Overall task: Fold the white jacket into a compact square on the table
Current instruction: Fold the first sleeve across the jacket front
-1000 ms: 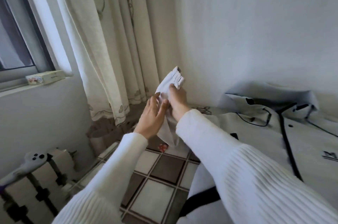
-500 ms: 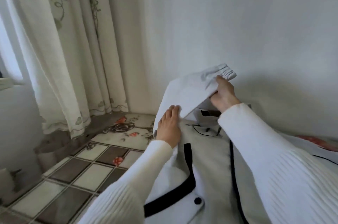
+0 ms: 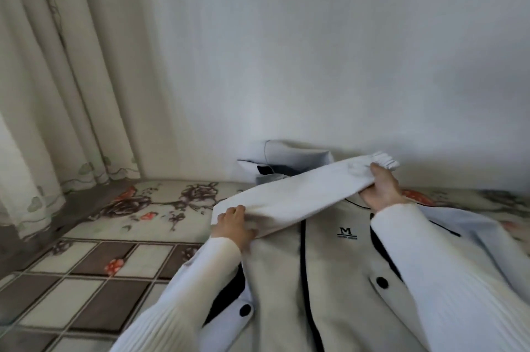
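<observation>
Head view: white jacket (image 3: 329,280) lies face-up, centre-right of frame, on the patterned table (image 3: 86,274). Left hand (image 3: 233,226) pinches the sleeve (image 3: 289,196) at the shoulder; right hand (image 3: 381,189) grips its cuff. Lay sleeve flat across the chest, taut, edges squared.

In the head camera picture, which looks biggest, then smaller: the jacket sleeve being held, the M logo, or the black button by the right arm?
1. The sleeve, stretched between both hands.
2. The M logo.
3. The black button, only slightly smaller than the logo; it lies nearer the camera, so that pair is unsure.
</observation>
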A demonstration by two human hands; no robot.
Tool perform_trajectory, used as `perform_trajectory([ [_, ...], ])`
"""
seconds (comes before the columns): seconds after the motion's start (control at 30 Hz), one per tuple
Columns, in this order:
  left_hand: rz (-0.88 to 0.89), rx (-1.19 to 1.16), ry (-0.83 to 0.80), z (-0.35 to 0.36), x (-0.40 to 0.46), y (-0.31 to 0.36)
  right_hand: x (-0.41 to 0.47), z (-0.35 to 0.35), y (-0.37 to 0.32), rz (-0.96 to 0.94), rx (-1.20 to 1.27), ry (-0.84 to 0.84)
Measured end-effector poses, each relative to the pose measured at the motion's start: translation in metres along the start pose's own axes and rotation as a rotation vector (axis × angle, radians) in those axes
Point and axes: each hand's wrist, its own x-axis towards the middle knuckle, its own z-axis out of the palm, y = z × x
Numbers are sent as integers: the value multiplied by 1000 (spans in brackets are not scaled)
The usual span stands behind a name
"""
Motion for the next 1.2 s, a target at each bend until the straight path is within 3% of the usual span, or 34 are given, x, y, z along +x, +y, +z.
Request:
perform_trajectory([
  [0.2,-17,108,-194,7,-3,-3,-10,-63,27,89,-124,143],
  [0.37,-21,134,-174,9,-2,1,-6,-85,37,225,-299,239],
  [0.5,-15,127,-130,13,3,-5,3,-83,33,113,-489,316],
  [0.7,-19,126,-182,14,6,-18,13,-87,35,-1,-547,451],
  [0.83,-23,101,-180,18,8,-19,10,-83,31,-192,-968,502],
  [0.97,-32,93,-192,20,9,-19,6,-76,30,-427,-1814,322],
  [1.1,-26,93,-204,18,7,-17,9,-56,36,-470,-1995,-27],
  [1.2,-19,82,-216,12,2,-18,11,-53,49,-314,-2029,-242],
])
